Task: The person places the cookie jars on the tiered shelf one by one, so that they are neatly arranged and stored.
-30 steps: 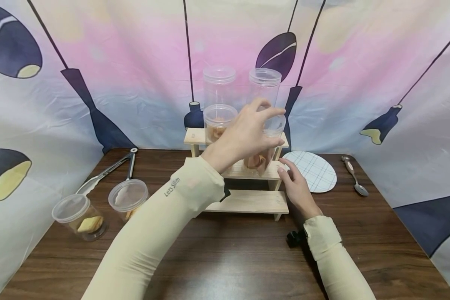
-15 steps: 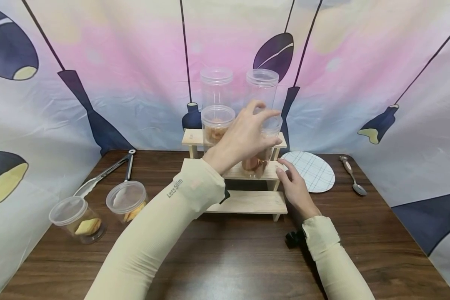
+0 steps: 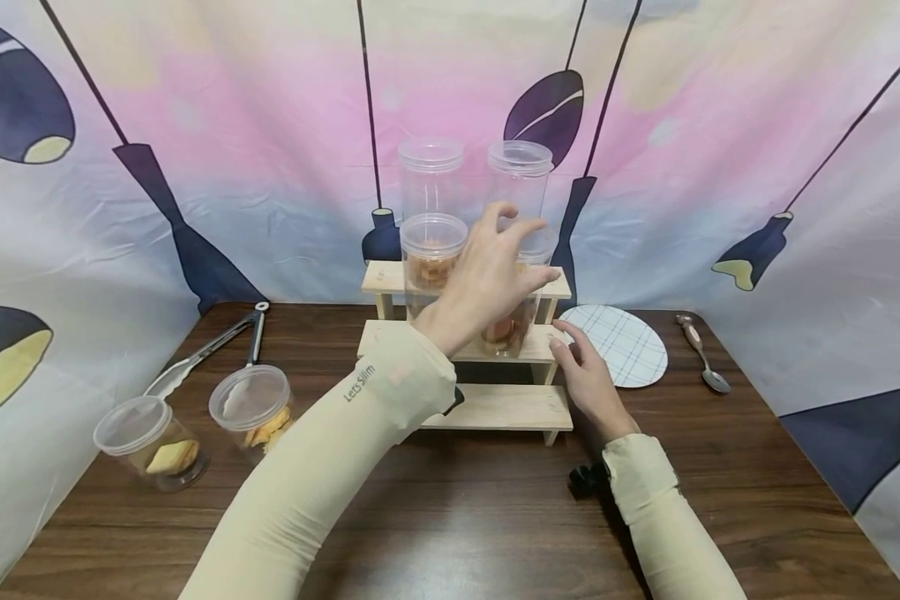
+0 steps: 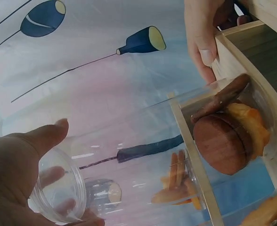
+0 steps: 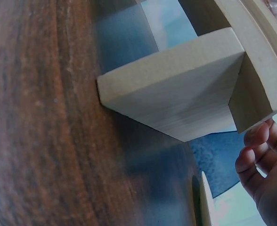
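Observation:
My left hand (image 3: 487, 271) spreads over the lid of a tall clear jar (image 3: 516, 321) on the right of the wooden stand's (image 3: 487, 406) middle step. In the left wrist view its thumb points away from the lid (image 4: 58, 183), and fingers show through the clear plastic. A round chocolate sandwich cookie (image 4: 221, 143) and other biscuits lie at the jar's bottom. My right hand (image 3: 592, 383) is at the stand's right side, its fingertips right at a step's end in the right wrist view. Beside the left hand stands another biscuit jar (image 3: 431, 267).
Two more tall clear jars stand behind on the top step. At the table's left are a jar with yellow cookies (image 3: 142, 442), a wider jar (image 3: 251, 408) and metal tongs (image 3: 210, 346). A checked oval mat (image 3: 626, 346) and a spoon (image 3: 703, 354) lie right.
The left hand's fingers have drawn slightly left and its thumb has risen along the lid. The jar keeps its place on the step. The right hand stays by the stand.

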Motion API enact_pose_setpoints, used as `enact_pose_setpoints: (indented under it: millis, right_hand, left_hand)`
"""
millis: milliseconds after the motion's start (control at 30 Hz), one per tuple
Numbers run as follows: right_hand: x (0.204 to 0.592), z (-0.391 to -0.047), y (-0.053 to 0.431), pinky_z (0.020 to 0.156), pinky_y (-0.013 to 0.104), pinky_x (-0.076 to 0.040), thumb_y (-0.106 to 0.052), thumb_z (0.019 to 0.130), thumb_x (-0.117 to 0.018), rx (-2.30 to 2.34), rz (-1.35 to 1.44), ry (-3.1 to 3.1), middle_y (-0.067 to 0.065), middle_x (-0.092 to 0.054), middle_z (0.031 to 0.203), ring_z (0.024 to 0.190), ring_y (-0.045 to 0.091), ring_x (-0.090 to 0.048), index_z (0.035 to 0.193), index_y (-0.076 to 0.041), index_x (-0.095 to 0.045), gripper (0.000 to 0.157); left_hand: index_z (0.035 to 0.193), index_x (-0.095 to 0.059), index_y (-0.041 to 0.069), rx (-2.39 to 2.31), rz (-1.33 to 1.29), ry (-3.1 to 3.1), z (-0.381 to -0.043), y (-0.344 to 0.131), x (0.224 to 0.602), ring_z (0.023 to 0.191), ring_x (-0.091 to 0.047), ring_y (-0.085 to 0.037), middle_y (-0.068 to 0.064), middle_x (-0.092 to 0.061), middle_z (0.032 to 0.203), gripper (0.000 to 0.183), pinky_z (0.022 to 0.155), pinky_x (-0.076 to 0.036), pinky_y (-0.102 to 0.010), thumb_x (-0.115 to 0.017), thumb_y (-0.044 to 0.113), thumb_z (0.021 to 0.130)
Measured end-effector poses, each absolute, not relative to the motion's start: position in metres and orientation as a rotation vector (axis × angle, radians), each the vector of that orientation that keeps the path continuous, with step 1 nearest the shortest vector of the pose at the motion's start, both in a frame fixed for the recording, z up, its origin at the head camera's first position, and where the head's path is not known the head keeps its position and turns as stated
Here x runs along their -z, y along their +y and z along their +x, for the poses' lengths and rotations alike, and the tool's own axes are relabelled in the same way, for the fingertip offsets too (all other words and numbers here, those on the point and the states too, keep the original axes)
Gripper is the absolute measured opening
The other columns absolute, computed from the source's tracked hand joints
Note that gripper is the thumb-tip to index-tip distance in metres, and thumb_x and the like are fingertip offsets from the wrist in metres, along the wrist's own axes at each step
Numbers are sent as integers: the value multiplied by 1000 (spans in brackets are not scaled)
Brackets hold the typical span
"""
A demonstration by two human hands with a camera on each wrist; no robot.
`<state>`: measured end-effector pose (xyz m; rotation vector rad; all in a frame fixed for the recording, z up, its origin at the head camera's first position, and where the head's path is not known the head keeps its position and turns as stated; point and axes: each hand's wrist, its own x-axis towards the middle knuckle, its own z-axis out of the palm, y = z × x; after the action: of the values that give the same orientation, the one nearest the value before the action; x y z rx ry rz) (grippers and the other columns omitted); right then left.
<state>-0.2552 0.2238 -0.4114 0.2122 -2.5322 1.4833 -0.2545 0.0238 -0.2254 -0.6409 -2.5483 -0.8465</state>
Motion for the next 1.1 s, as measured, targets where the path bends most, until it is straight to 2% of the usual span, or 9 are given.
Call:
enact_pose_setpoints:
  millis: [400,833,967,1100]
  right_hand:
    - [412,-255,224,77,40,-42,-58,102,-43,-1495,197,-2550,11,-55,92,85,27,-52,151,-27,-42,58]
    - [411,-255,224,77,40,-42,-57,102,-43,-1482,202,-2544,11,-55,91,83,27,-52,151,-24,-42,59]
    - [411,-254,224,76,40,-42,-57,102,-43,-1487,199,-2543,11,-55,91,83,26,-52,151,-27,-43,57]
    - [410,-254,224,76,40,-42,-57,102,-44,-1485,202,-2543,11,-54,90,82,26,-51,150,-28,-43,57]
  left_hand:
    - [143,-56,26,927,-586,-2538,-252,27,232,126,-45,-25,-7,-35,150,63,97,-46,-38,-78,44,86]
    - [142,-56,25,846,-614,-2504,-253,26,235,123,-47,-27,-8,-36,149,60,96,-46,-38,-74,47,89]
    - [142,-56,23,822,-627,-2496,-252,26,236,126,-45,-28,-9,-37,149,60,100,-43,-40,-73,46,89]
    - [142,-56,22,781,-649,-2469,-251,26,234,137,-36,-30,-11,-37,151,60,109,-37,-41,-74,44,89]
